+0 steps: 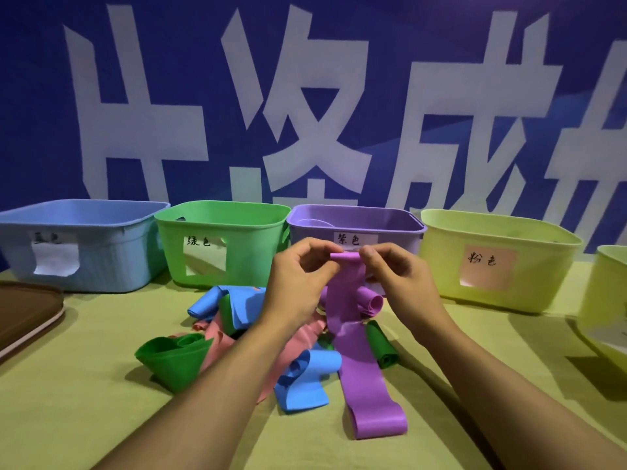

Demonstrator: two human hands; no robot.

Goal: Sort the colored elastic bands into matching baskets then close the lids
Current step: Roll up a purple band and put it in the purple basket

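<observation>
Centrally, a purple band is held up by both hands: its upper end is pinched between thumb and fingers of the left hand and the right hand, just in front of the purple basket. Its lower loop is laid on the yellow-green worktop at lower centre. Beneath the forearms a heap of bands is noted (blue, pink, green, one more purple roll), with a green band at its left edge and a blue band beside the purple one. Along the back, left to right, a blue basket, green basket, the purple one and a yellow basket are lined up, all labelled, all uncovered. A brown lid is seen at far left.
</observation>
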